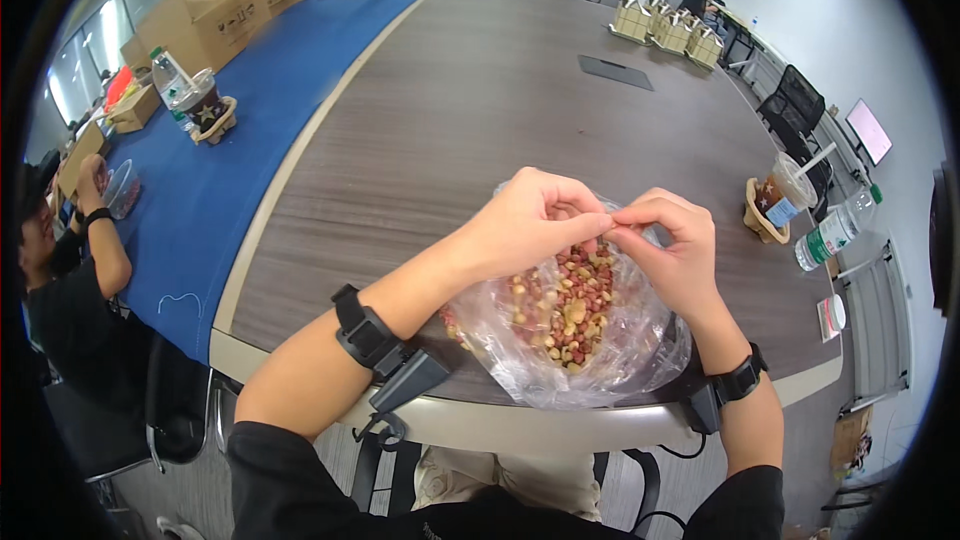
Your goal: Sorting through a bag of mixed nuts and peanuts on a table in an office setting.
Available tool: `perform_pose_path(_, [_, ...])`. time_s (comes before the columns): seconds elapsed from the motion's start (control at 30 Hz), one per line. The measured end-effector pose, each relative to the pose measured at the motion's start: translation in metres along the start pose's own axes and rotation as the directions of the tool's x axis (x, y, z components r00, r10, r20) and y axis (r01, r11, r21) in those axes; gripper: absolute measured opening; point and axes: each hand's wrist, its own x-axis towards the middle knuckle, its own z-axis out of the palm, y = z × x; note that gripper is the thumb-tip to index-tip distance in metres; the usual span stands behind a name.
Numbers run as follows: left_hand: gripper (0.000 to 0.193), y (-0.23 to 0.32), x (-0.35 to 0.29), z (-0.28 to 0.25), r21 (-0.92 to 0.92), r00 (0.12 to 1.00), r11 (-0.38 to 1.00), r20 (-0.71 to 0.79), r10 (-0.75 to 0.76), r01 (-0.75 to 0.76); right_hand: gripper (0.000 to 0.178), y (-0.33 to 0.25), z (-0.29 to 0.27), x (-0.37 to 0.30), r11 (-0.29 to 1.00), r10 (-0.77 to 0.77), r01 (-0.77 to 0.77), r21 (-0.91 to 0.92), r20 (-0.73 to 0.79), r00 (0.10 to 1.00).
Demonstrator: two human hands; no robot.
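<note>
A clear plastic bag lies spread at the table's near edge, full of peanuts, some with red skins and some pale and bare. Above its far side, my left hand and my right hand meet with thumbs and fingertips pinched together. Whatever is between those fingertips is too small or hidden to make out. Both hands are closed, and the bag's far part is partly covered by them.
An iced drink in a cardboard holder, a water bottle and a white tub stand at the right. A flat dark panel lies farther off. Left, a person sits by a blue-covered table with cardboard boxes.
</note>
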Motion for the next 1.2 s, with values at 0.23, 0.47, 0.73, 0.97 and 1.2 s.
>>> perform_pose_path(0.23, [0.016,0.006,-0.003,0.0,0.064,0.999,0.998,-0.032,-0.014,0.016,0.015,0.003,0.002,0.0,0.999,0.004,-0.004,0.034,0.002,1.0])
perform_pose_path(0.47, [0.017,0.007,-0.003,0.003,0.03,0.998,1.0,-0.06,-0.004,0.005,0.015,0.001,0.003,0.0,0.999,-0.015,0.014,0.03,0.005,1.0])
perform_pose_path(0.73, [0.013,0.007,-0.001,0.0,0.093,0.999,0.995,-0.024,-0.035,0.037,0.016,0.003,0.0,-0.001,0.997,-0.067,0.068,-0.031,0.035,0.997])
perform_pose_path(0.97, [0.014,0.007,-0.004,-0.001,0.111,0.999,0.993,-0.034,-0.031,0.035,0.016,0.004,0.002,0.0,0.999,-0.055,0.055,0.001,0.04,0.998])
perform_pose_path(1.2, [0.016,0.01,-0.002,-0.002,0.13,1.0,0.991,-0.005,-0.023,0.023,0.014,0.004,0.0,0.0,0.999,0.004,-0.005,0.045,0.035,0.999])
